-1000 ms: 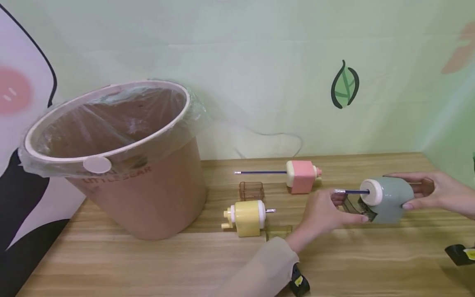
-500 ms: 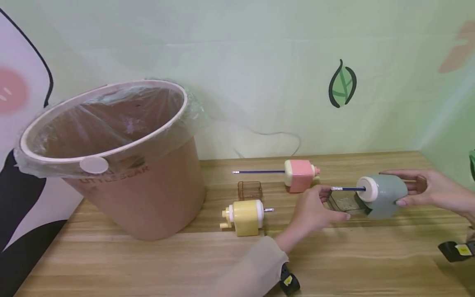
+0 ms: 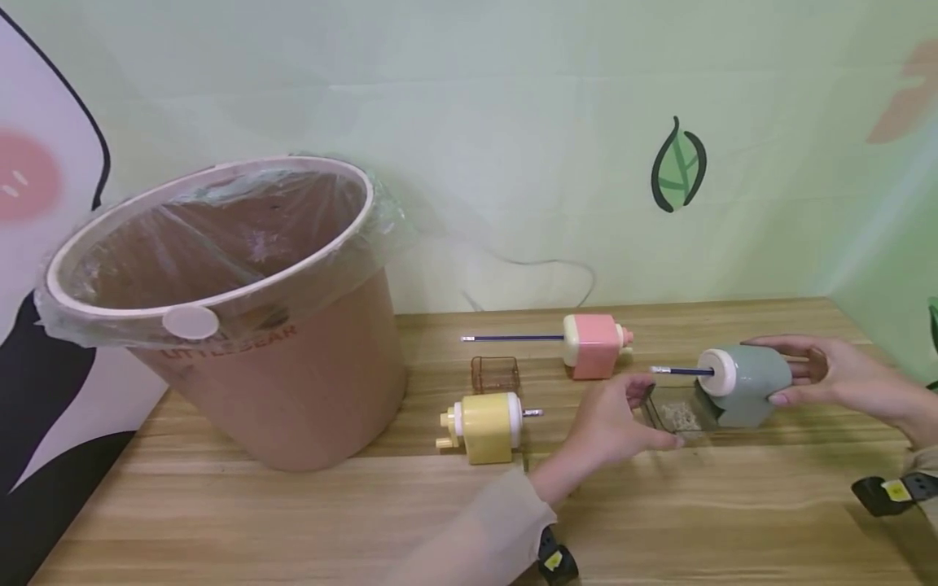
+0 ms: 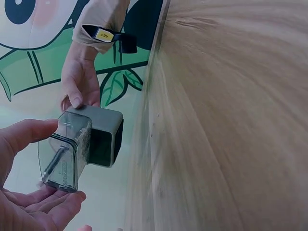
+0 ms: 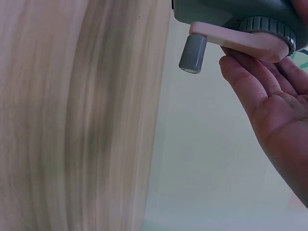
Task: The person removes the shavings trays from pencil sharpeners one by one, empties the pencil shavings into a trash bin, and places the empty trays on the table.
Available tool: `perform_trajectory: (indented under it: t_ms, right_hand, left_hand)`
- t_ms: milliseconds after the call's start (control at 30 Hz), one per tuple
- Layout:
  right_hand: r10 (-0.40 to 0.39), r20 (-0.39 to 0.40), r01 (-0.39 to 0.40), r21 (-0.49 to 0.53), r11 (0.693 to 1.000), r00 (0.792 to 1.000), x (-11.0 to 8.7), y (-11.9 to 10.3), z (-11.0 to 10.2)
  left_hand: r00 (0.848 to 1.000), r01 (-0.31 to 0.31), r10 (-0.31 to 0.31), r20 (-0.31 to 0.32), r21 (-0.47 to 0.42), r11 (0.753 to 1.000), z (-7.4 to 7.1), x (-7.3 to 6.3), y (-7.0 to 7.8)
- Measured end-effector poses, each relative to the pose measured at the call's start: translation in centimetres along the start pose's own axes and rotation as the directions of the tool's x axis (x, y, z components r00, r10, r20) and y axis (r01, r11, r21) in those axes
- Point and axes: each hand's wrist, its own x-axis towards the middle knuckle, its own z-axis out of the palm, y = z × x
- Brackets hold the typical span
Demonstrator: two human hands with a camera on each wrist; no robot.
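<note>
In the head view my right hand (image 3: 835, 378) grips a grey-green pencil sharpener (image 3: 762, 382), which is tilted with its white round front facing left. A dark blue pencil (image 3: 685, 372) sticks out of that front. My left hand (image 3: 611, 423) pinches a clear smoky shavings drawer (image 3: 677, 415) between thumb and fingers. Pale shavings lie in the drawer, which is partly out of the sharpener's body. The left wrist view shows the drawer (image 4: 62, 154) side-on, next to the body's dark opening (image 4: 102, 147). A crank (image 5: 240, 41) appears on the sharpener's back in the right wrist view.
A pink sharpener (image 3: 595, 347) with a pencil stands at the back. Left of my left hand is a yellow sharpener (image 3: 487, 429), with a brown clear drawer (image 3: 494, 374) behind it. A large lined bin (image 3: 308, 407) fills the table's left side.
My left hand has drawn the drawer leftward out of the sharpener's body, baring the shavings. The sharpener and my right hand have shifted slightly left.
</note>
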Motion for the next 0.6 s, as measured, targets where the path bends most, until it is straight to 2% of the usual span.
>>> perform_trajectory:
  t_ms: [167,400,600]
  right_hand:
    - [-0.048,0.026,0.046,0.048,0.998,0.999,0.3,0.6,0.2]
    - [-0.018,0.037,0.016,0.060,0.998,0.999,0.5,1.1,0.4]
    - [-0.026,0.061,0.020,0.104,0.994,0.998,0.8,1.6,0.5]
  left_hand:
    - [1.000,0.017,-0.018,0.016,0.012,1.000,-0.2,-0.3,-0.2]
    - [0.999,-0.019,0.019,0.036,0.011,1.000,-0.6,-1.0,-0.3]
    - [0.999,0.007,-0.007,0.053,-0.002,1.000,-0.9,-1.5,-0.1]
